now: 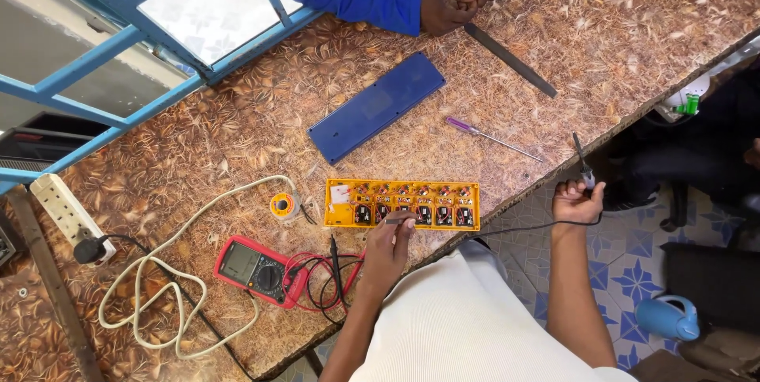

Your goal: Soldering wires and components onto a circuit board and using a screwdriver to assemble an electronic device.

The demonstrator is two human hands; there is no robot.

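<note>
The orange power strip (402, 204) lies open on the tabletop (633, 26), its blue cover (376, 106) off at 11 o'clock. The left hand (388, 251) pinches a thin solder piece onto it. The right hand (576, 201) grips a soldering iron (582, 162), raised off at 3 o'clock. Closing up looks undone.

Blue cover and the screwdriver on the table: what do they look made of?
The blue cover looks like moulded plastic, matte with a faint sheen. The screwdriver seems to have a clear purple plastic handle and a thin bright shaft, probably steel.
</note>
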